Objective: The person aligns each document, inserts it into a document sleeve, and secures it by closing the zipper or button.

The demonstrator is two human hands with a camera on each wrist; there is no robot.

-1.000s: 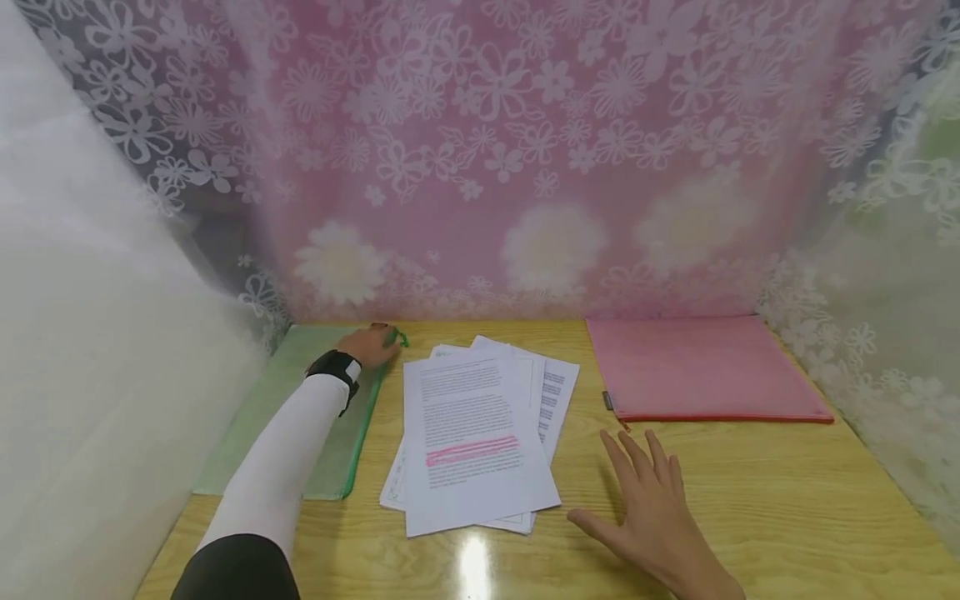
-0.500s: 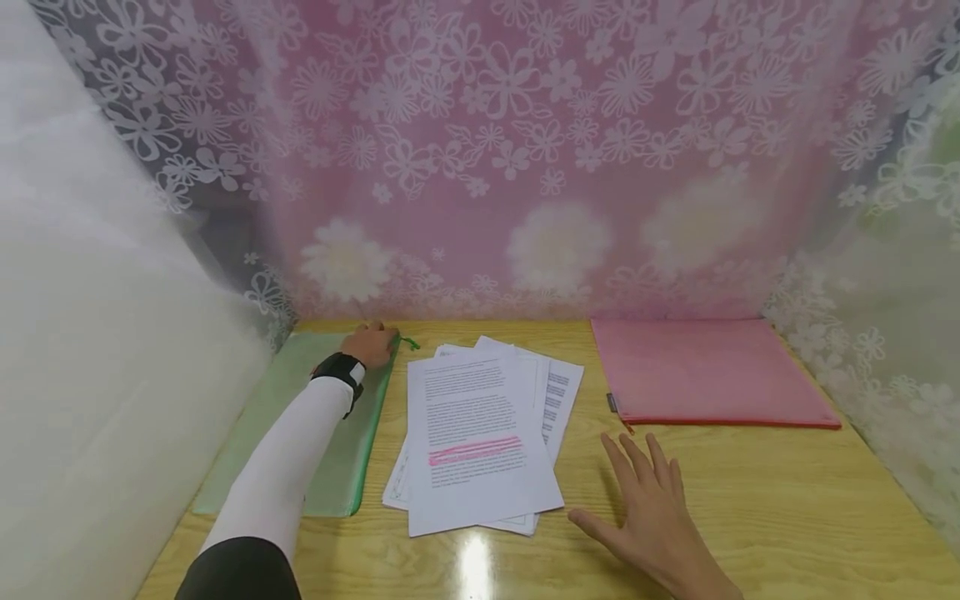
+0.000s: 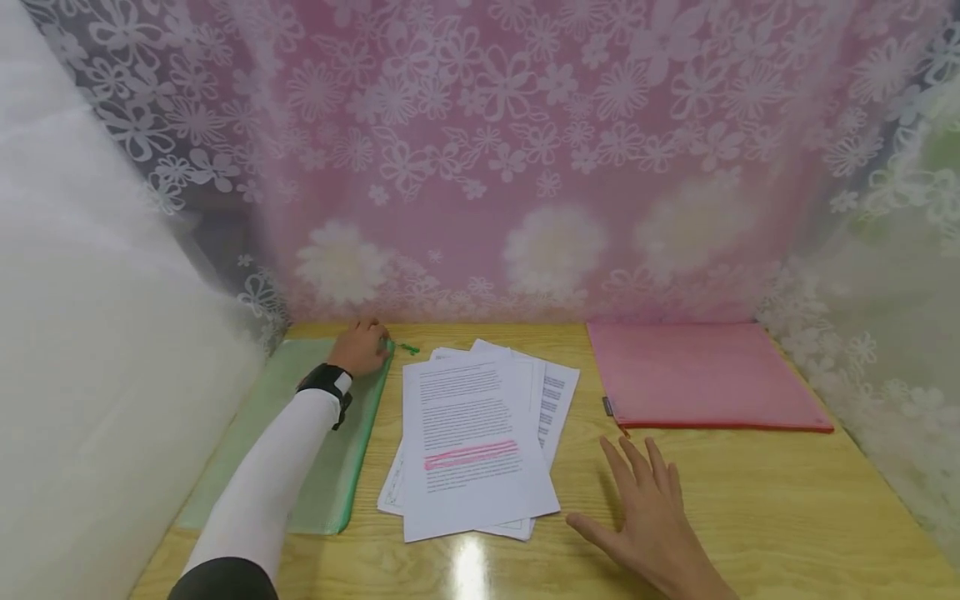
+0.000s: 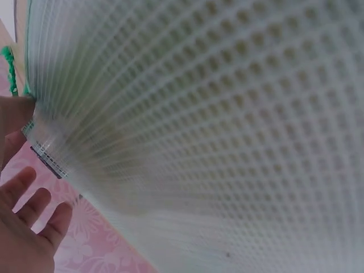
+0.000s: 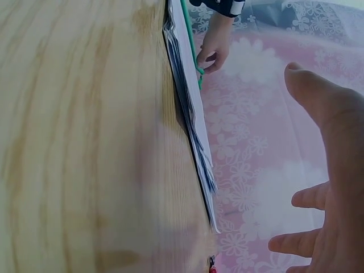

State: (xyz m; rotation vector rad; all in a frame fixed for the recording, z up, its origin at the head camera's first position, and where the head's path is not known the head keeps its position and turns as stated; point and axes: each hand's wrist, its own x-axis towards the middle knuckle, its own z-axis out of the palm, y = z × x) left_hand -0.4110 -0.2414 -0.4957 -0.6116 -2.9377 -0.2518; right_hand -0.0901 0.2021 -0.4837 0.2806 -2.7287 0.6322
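You've got your left hand (image 3: 360, 348) up at the back of the desk (image 3: 787, 500), thumb and finger pinching the far right corner of the green mesh pouch (image 3: 330, 475), the other fingers standing clear in the left wrist view. Good spot, right by the green cord (image 3: 408, 348)! To make that hold count, stay on the firm corner hem, because loose mesh would likely pucker. Draw in line with the edge rather than across it, and leave the cord outside the pinch so it doesn't snag. Mind your forearm too: it lies over the middle of the pouch and could drag it.

Now the lie of it: the pouch is flat along the desk's left edge, its long axis running front to back, far end angled a touch right. Its green edging (image 3: 366, 454) faces the paper stack (image 3: 472, 417) in the middle of the desk. Over near the front edge, your right hand (image 3: 648, 525) holds nothing, fingers spread toward the pink pouch (image 3: 705, 375); whether it touches the wood, I can't tell.
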